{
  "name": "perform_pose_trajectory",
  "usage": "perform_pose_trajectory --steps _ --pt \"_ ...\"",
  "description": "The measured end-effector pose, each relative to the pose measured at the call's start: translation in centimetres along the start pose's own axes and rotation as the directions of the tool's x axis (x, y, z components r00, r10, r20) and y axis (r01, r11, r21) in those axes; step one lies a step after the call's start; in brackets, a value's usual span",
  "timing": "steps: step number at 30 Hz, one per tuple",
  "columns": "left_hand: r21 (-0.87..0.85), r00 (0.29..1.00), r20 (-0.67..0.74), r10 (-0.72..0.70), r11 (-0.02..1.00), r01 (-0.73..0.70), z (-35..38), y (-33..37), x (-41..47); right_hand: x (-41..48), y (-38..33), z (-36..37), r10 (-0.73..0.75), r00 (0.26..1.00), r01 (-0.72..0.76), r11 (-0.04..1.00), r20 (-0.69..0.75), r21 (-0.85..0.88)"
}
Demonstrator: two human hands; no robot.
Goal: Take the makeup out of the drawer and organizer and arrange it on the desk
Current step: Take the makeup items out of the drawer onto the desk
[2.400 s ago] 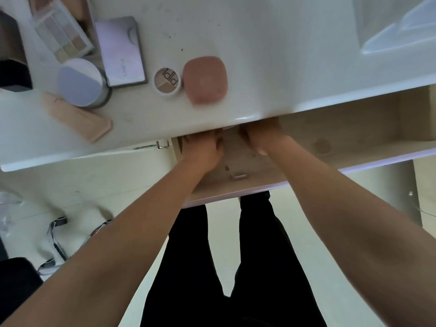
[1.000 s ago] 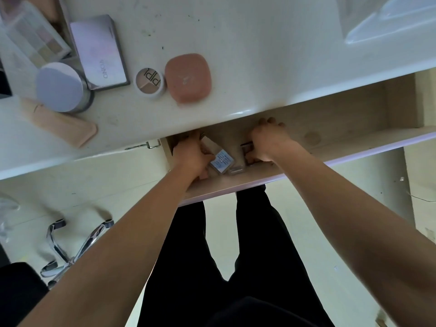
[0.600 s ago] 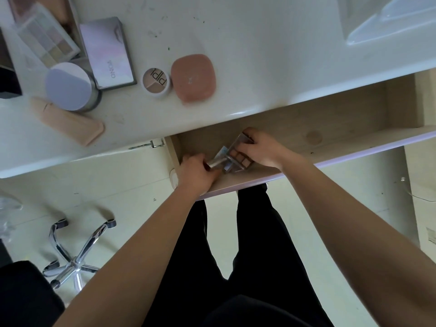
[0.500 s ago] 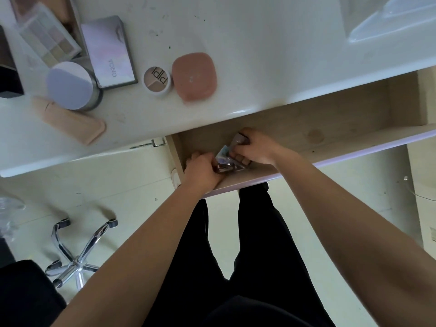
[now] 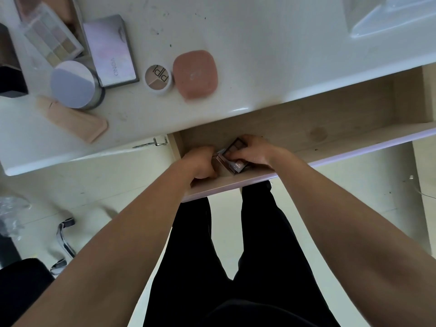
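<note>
The wooden drawer (image 5: 354,119) under the white desk (image 5: 259,43) stands pulled out. Both my hands are inside its left end. My right hand (image 5: 253,153) grips a small dark eyeshadow palette (image 5: 237,145). Below it lies a small rose-gold case (image 5: 232,165), which my left hand (image 5: 200,162) pinches at its left end with curled fingers. The hands hide most of both items.
On the desk's left lie a pink square compact (image 5: 195,74), a small round duo pot (image 5: 157,79), a silver palette (image 5: 109,50), a round lavender jar (image 5: 74,84), a beige tube (image 5: 70,119) and a clear eyeshadow palette (image 5: 50,35). A chair base (image 5: 63,241) stands on the floor at left.
My hands drew back from deep under the desk edge to the drawer's front left. They picked up the small cases and brought them together.
</note>
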State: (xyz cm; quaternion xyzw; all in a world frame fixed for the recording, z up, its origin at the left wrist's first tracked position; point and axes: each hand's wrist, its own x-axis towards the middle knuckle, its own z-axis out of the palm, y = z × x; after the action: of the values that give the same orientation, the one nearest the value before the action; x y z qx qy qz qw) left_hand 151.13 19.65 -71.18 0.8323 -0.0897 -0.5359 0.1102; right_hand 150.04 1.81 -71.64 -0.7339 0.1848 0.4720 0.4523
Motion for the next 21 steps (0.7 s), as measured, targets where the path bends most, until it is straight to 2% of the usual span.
perform_pose_trajectory --steps 5,8,10,13,15,17,19,21 --pt "-0.044 0.981 -0.137 0.136 0.989 -0.143 0.6 -0.8 -1.1 -0.1 -0.4 -0.1 -0.039 0.999 0.039 0.999 -0.032 0.003" --pt "-0.074 0.934 -0.3 0.195 0.971 -0.227 1.1 -0.8 -2.4 -0.5 0.0 -0.3 -0.092 0.995 0.092 0.996 -0.027 0.018" --pt "-0.16 0.894 -0.404 0.195 0.947 -0.279 1.3 -0.7 -3.7 -1.5 -0.3 -0.3 -0.122 0.99 0.128 0.988 -0.065 0.088" --pt "-0.296 0.834 -0.533 0.139 0.893 -0.338 0.7 0.0 -6.6 -4.2 -1.2 -0.4 -0.172 0.971 0.214 0.938 -0.169 0.274" --pt "-0.412 0.791 -0.608 0.07 0.824 -0.389 -0.9 0.6 -9.1 -6.4 -2.0 -0.7 -0.198 0.953 0.273 0.889 -0.23 0.368" --pt "-0.565 0.749 -0.66 -0.06 0.696 -0.443 -3.6 0.8 -11.3 -8.4 -3.6 -1.3 -0.22 0.947 0.313 0.794 -0.232 0.521" --pt "-0.636 0.684 -0.708 -0.174 0.577 -0.512 -7.2 0.5 -12.6 -9.7 -5.9 -2.1 -0.237 0.935 0.351 0.706 -0.262 0.615" --pt "-0.637 0.596 -0.749 -0.29 0.565 -0.524 -11.1 -0.8 -12.2 -9.9 -8.7 -2.6 -0.259 0.905 0.421 0.66 -0.337 0.623"
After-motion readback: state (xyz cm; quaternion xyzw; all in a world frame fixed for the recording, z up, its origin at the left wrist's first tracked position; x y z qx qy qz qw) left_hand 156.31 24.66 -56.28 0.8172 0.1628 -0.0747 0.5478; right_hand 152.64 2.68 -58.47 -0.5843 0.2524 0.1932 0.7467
